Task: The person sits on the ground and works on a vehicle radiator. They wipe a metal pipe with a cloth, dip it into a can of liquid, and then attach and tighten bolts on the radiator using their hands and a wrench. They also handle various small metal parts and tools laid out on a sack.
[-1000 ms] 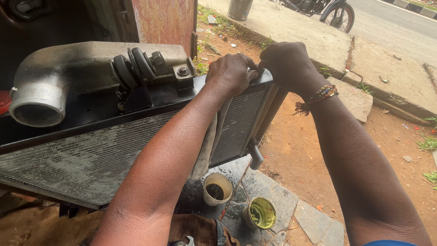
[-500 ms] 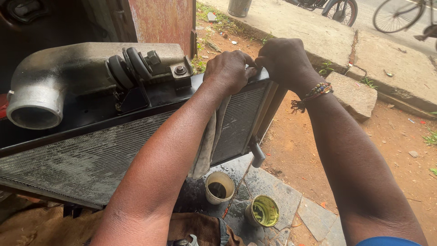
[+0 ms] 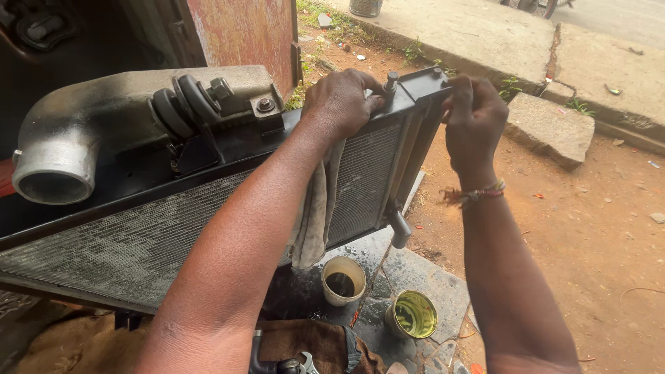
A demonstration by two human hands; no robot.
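1. Radiator [image 3: 138, 242] is standing on edge, tilted; bulky, rigid, fins fragile, so hold the frame.
2. Left hand [image 3: 343, 104] is pressing a limp rag [image 3: 315, 208] on the top edge, grip closed.
3. Right hand [image 3: 474, 118] is clasping the end corner, grip closed.

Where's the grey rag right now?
The grey rag hangs under the left hand, draped over the radiator face, above the white cup.

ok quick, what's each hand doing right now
left hand: closed on the top edge of the radiator, a grey rag hanging under it
right hand: fingers curled round the radiator's end corner
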